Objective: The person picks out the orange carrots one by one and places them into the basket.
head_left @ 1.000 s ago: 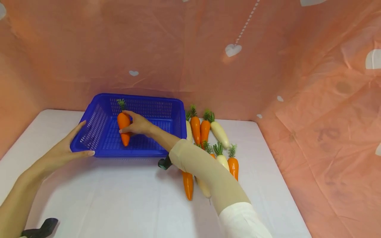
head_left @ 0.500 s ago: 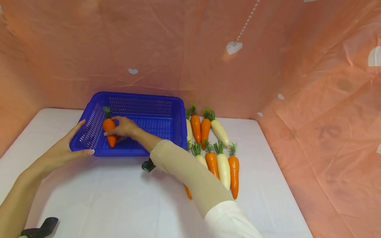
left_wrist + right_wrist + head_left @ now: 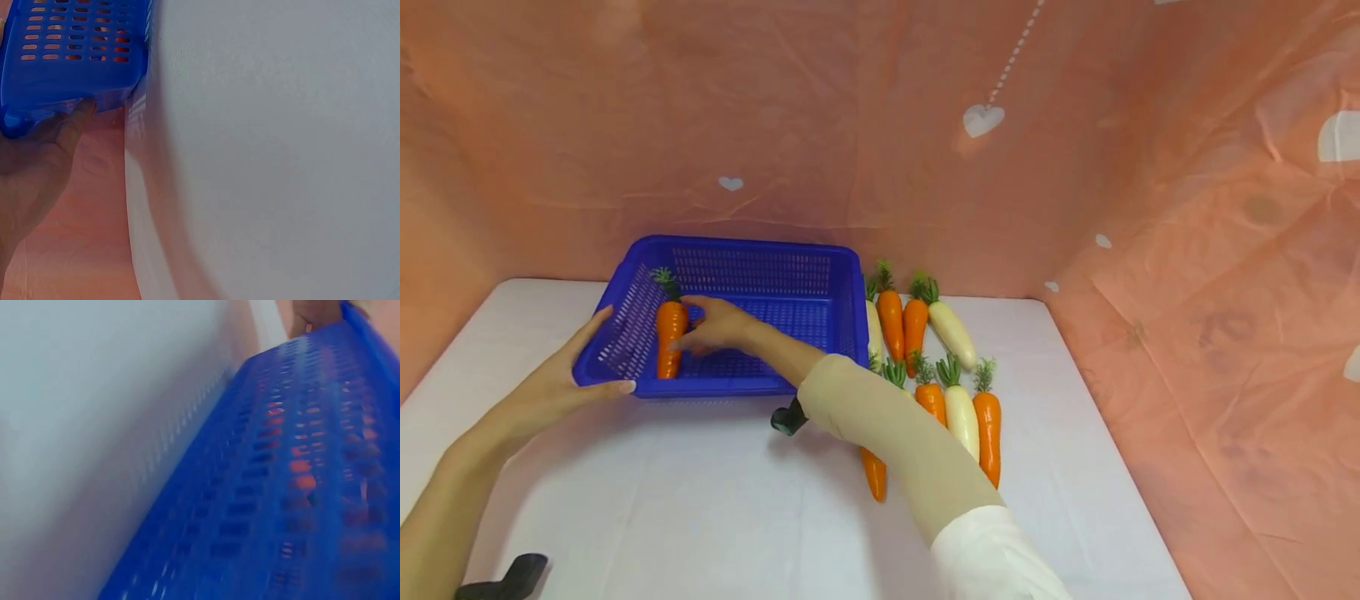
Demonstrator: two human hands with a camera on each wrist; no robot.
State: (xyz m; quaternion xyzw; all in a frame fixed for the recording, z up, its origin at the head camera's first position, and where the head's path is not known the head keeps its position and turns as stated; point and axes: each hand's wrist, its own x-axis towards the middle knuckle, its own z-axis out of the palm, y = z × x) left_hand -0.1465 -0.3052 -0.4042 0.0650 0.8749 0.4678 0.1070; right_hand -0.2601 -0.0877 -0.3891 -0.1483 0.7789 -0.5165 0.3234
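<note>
Orange cloth [image 3: 805, 100] printed with white hearts hangs behind and beside a white-covered table [image 3: 700, 500], where a blue basket [image 3: 730, 387] sits near the back edge. One carrot [image 3: 667, 327] lies inside the basket close to its left wall, leafy end toward the cloth. Reaching in at the carrot's side, the right hand [image 3: 718, 325] has its fingers parted and loosely bent rather than gripping, the blurred thumb overlapping the carrot; whether the fingertips touch it cannot be told. Meanwhile the left hand [image 3: 567, 371] holds the basket's left end, thumb at the front rim and a finger along the side. More carrots [image 3: 891, 325] and white radishes [image 3: 952, 335] lie clustered just right of the basket, some partly hidden behind a beige-and-white sleeve [image 3: 891, 437]
</note>
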